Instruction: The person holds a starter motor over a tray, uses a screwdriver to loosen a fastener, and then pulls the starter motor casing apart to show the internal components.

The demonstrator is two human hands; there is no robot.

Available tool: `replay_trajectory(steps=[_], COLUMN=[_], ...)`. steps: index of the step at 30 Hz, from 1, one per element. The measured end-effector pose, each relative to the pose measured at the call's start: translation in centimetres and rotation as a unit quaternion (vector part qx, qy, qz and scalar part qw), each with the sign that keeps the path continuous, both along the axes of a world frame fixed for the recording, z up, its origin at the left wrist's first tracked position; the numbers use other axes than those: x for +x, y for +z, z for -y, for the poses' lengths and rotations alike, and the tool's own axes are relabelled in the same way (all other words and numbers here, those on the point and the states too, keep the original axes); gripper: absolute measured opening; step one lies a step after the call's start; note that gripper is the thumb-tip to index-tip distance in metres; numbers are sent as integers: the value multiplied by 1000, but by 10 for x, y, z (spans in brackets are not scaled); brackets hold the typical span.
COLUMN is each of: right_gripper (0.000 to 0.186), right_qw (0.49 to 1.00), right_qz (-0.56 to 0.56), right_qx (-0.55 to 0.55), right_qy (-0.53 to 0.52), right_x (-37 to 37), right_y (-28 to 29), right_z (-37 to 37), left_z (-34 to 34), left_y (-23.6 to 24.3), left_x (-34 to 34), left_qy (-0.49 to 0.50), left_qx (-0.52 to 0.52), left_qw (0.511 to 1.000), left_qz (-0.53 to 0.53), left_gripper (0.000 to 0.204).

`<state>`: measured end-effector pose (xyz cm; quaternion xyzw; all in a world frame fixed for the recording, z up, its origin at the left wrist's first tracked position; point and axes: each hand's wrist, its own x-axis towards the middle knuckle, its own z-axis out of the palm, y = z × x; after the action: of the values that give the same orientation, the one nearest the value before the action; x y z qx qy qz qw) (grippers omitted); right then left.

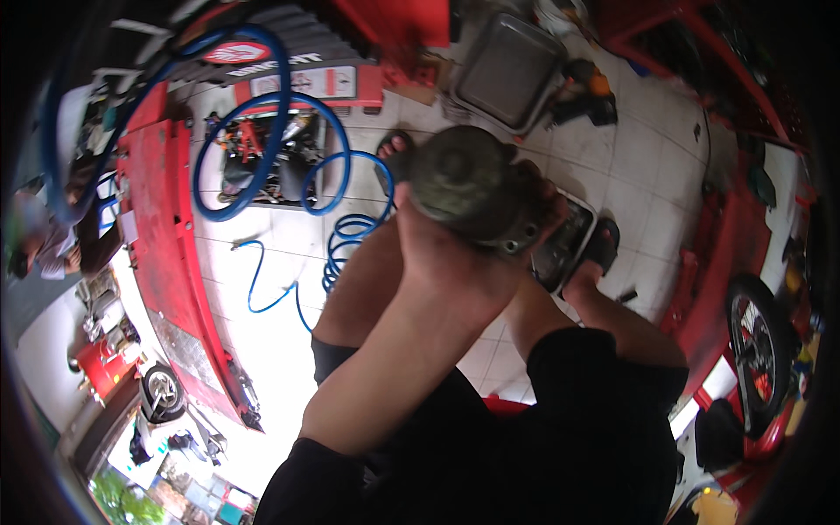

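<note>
The dark metal housing (464, 188) sat in your hands above the tiled floor (652, 166); it looked heavy, rigid and grimy, best cradled under its broad body. Your left hand (455, 267) clasped it, thumb against its side; your right hand (551, 214) seemed at its other edge, fingers too obscured to tell. Leftward, a red platform (157, 236) and blue hose (284, 96) crowded you; a tray (595, 212) lay below.

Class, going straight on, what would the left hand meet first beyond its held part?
Past the dark metal part, the left hand would perhaps meet the black-and-orange tool; depth is unclear.
</note>
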<state>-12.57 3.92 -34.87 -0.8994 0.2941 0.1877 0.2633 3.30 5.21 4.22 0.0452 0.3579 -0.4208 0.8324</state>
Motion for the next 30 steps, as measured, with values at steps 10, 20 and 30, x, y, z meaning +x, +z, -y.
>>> replay_trajectory(steps=[10, 20, 30], right_gripper=[16, 12, 20], right_qw=[942, 799, 862], right_qz=[336, 464, 490], right_qx=[18, 334, 128], right_qy=[-20, -187, 38], right_x=[14, -4, -18], right_y=[143, 414, 396], right_z=[137, 137, 125], left_z=[11, 25, 35], left_y=[-16, 4, -5], left_x=[-6, -30, -54], left_qy=[-79, -132, -116], left_qx=[-68, 84, 96], left_qw=[990, 958, 945], left_qz=[94, 239, 292], left_gripper=[47, 44, 45])
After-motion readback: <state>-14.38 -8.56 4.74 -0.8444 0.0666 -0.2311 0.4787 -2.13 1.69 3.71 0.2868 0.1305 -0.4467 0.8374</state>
